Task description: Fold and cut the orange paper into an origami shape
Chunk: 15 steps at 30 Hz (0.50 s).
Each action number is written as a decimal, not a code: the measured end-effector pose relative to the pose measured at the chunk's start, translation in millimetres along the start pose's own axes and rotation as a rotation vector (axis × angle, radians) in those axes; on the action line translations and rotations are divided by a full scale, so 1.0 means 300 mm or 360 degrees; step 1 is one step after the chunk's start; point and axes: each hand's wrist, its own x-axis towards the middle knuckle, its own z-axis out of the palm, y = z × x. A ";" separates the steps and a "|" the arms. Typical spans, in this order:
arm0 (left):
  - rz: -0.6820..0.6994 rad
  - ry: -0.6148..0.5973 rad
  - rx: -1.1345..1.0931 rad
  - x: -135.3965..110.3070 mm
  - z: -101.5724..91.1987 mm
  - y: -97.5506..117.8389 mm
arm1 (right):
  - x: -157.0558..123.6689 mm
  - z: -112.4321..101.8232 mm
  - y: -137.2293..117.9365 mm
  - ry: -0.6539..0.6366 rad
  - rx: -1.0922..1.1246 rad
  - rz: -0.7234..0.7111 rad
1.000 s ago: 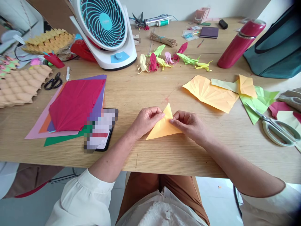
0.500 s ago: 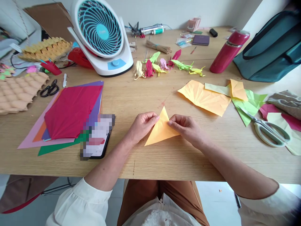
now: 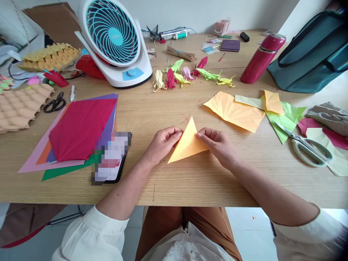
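Observation:
A yellow-orange sheet of origami paper [image 3: 188, 143], folded to a triangle, is held between both hands just above the table's front half. Its tip points away from me. My left hand [image 3: 164, 144] pinches the left edge between thumb and bent fingers. On the other side, my right hand [image 3: 216, 144] grips the right edge, thumb on top, with that corner partly hidden behind the fingers. To the right lies a creased light-orange sheet [image 3: 236, 110]. Left of my left arm, a phone [image 3: 114, 156] with a blurred screen rests on the table.
Coloured paper sheets [image 3: 81, 127] are stacked at left. A fan [image 3: 130, 74] stands behind them, beside several folded paper figures [image 3: 187, 76]. At right are scissors [image 3: 310, 148], paper scraps [image 3: 285, 116], a red flask [image 3: 262, 59] and a teal bag [image 3: 307, 58].
The folded paper has been turned and tilted a little, its tip now further away from me and its face smoother. Both hands keep their pinch. The camera view has shifted slightly.

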 end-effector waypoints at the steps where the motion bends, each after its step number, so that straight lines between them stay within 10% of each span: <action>1: 0.0000 -0.0011 -0.0016 0.000 0.000 0.000 | 0.003 -0.001 0.005 0.0017 0.0031 -0.0011; 15: -0.0201 -0.0152 -0.0276 -0.002 -0.007 -0.005 | 0.018 -0.005 0.022 0.0191 0.0171 -0.0016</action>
